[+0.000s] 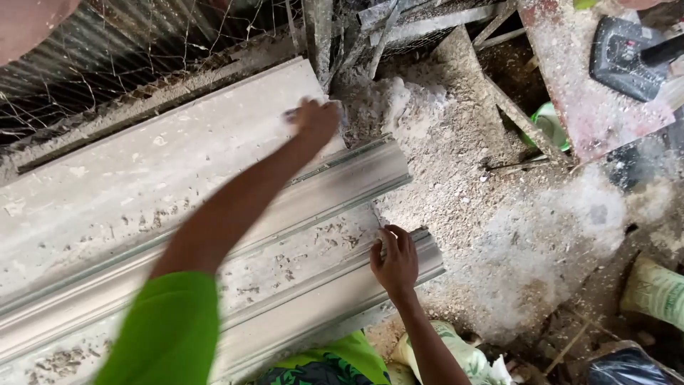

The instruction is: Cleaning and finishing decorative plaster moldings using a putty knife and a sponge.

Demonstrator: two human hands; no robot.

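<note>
A long pale wooden moulding [107, 214], dusty and with ridged profiles, runs from the lower left up to the middle. My left hand [317, 120] reaches along it to its far end and is closed on a small grey-blue thing [292, 113], blurred and hard to name. My right hand [395, 262] sits at the near ridge's end [427, 249], fingers curled over its edge. A bright green sleeve [171, 328] covers my left upper arm.
Heaps of sawdust [456, 164] lie right of the moulding's end. Wire mesh [107, 50] and wooden slats stand behind. A black power tool [627, 57] rests on a dusty reddish bench [570, 93] at top right. Sacks [652, 289] lie at the lower right.
</note>
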